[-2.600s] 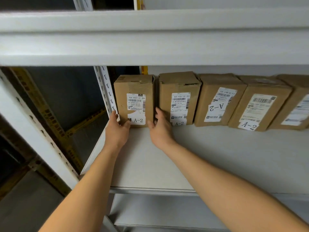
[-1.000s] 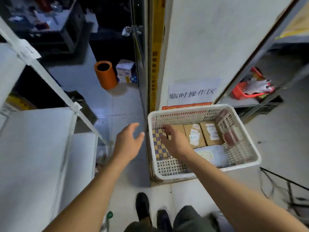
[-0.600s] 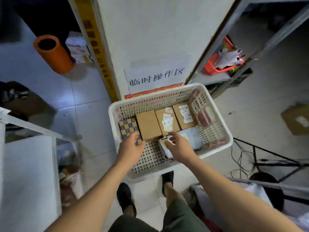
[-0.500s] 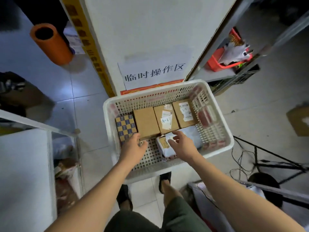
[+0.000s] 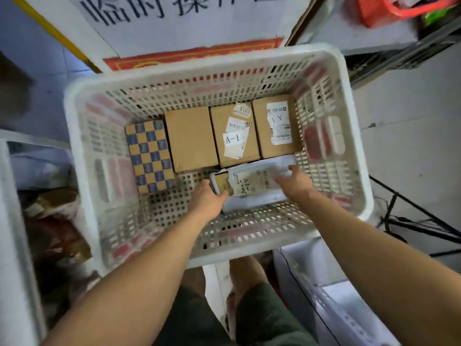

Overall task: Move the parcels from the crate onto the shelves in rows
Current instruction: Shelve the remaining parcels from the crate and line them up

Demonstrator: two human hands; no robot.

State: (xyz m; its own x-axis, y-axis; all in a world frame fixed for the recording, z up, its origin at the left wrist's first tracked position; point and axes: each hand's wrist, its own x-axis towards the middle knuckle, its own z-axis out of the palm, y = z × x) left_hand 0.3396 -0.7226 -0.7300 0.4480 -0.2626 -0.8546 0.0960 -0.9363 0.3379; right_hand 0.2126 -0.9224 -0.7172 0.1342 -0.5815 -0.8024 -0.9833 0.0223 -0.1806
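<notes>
A white perforated crate [image 5: 82,156] stands on the floor below me. Along its far side lie a blue-and-tan checkered parcel [image 5: 149,156] and three brown cardboard parcels: a plain one [image 5: 190,138], one labelled A-1 [image 5: 234,134], and a third with a printed label [image 5: 275,126]. In front of them lies a white plastic-wrapped parcel [image 5: 252,186] with a printed label. My left hand [image 5: 207,203] grips its left end. At its right end, my right hand [image 5: 295,182] holds the parcel, fingers curled over the top edge.
A white pillar carrying a printed sign [image 5: 179,11] rises behind the crate. A white shelf edge [image 5: 15,221] sits at the left, another white metal frame [image 5: 324,295] at the lower right. A red basket [image 5: 389,8] sits on a low shelf at the top right.
I turned from the shelf row down to the crate. Both hands dropped into it and closed on the ends of the white wrapped parcel; the view came much nearer.
</notes>
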